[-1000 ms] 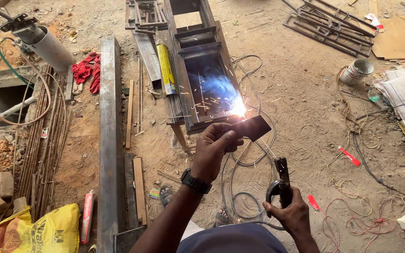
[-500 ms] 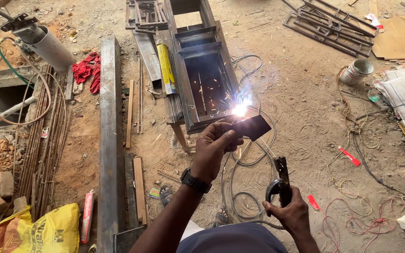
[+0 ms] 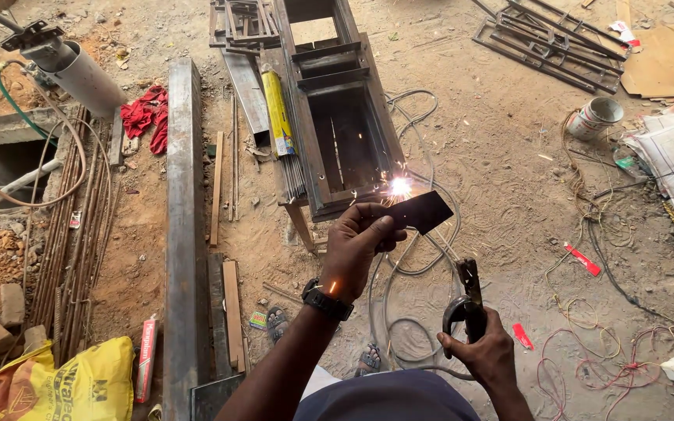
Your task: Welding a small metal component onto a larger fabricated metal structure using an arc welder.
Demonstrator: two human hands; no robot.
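While sparks flare at the near corner of the metal frame (image 3: 337,129), the left hand (image 3: 359,245) is closed around one end of a dark glass plate (image 3: 421,211), thumb on top and fingers curled beneath, holding it up just in front of the bright weld spot (image 3: 399,186). That plate looks thin, stiff and light, and I judge it brittle and smooth-faced, so an edge grip at its end, as it has now, seems the safe way to take it. Lower down and nearer the body, the right hand (image 3: 487,352) is clamped on the handle of an electrode holder (image 3: 468,300), whose jaws point up toward the plate; whether a rod sits in them I cannot tell. The holder looks rigid and fairly heavy, dragged on by its cable (image 3: 399,327), which loops over the dirt floor (image 3: 509,171) between the two hands and beyond. Its insulated handle is the place to grip. The hands are apart, left ahead and higher, right behind and to its right. The frame itself, beyond both hands, looks heavy and stiff.
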